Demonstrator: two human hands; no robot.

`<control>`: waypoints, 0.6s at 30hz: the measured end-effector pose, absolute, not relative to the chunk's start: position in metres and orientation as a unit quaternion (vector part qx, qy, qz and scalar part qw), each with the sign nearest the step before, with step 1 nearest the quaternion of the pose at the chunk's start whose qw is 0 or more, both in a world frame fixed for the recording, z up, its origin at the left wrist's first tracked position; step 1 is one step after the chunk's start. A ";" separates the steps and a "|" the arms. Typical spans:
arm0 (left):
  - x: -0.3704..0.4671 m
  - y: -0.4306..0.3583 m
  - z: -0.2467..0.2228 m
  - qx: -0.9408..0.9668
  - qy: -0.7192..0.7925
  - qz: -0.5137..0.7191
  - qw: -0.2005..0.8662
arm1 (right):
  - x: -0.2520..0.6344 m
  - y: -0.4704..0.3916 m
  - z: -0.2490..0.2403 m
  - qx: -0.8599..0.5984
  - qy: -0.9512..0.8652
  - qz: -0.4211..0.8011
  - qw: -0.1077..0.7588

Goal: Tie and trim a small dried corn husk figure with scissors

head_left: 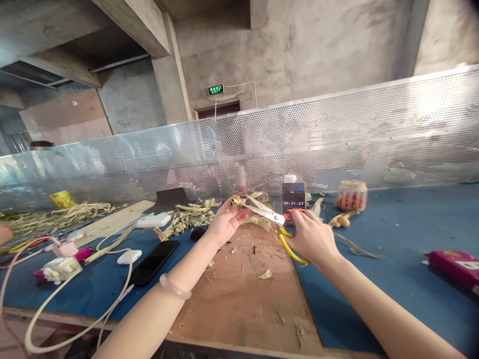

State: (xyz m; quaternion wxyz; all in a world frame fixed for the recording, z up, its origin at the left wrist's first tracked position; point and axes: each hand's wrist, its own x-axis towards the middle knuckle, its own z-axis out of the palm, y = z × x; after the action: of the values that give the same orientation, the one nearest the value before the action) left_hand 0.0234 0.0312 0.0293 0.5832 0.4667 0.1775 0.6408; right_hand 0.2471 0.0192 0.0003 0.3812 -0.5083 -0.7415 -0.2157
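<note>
My left hand (226, 223) pinches a small knotted piece of dried husk (237, 201) at its fingertips. My right hand (312, 234) grips a pair of scissors (264, 209) with yellow and red handles. The blades are spread apart, pointing left, and their tips reach the knotted piece. Whether they touch it cannot be made out. Beneath both hands lies a brown board (243, 309) strewn with small clippings. Just behind the hands is a heap of dry husks (262, 222). A phone (294, 202) showing a timer stands upright behind my right hand.
A pile of green-yellow knotted pieces (192, 219) lies left of the board. Nearby are a black phone (155, 262), a white cable (48, 309) looping over the table edge, and a power adapter (62, 269). On the right are a jar (352, 195) and a magenta packet (454, 269). A perforated metal screen (318, 139) closes the back.
</note>
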 end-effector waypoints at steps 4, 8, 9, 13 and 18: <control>0.024 0.031 0.029 0.467 0.181 0.646 0.576 | 0.247 0.019 0.000 -0.508 -0.743 -0.225 0.374; 0.024 0.031 0.030 0.470 0.183 0.642 0.578 | 0.247 0.019 0.000 -0.507 -0.741 -0.235 0.372; 0.024 0.031 0.030 0.470 0.182 0.642 0.578 | 0.247 0.019 0.000 -0.507 -0.741 -0.235 0.372; 0.024 0.030 0.030 0.476 0.177 0.639 0.578 | 0.248 0.019 0.000 -0.501 -0.744 -0.232 0.376; 0.024 0.030 0.030 0.484 0.174 0.637 0.574 | 0.247 0.019 0.000 -0.499 -0.745 -0.225 0.381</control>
State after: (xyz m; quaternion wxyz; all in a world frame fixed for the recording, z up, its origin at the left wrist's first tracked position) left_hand 0.0239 0.0303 0.0301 0.5742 0.4835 0.1741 0.6374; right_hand 0.2470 0.0186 -0.0001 0.3811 -0.4988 -0.7452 -0.2251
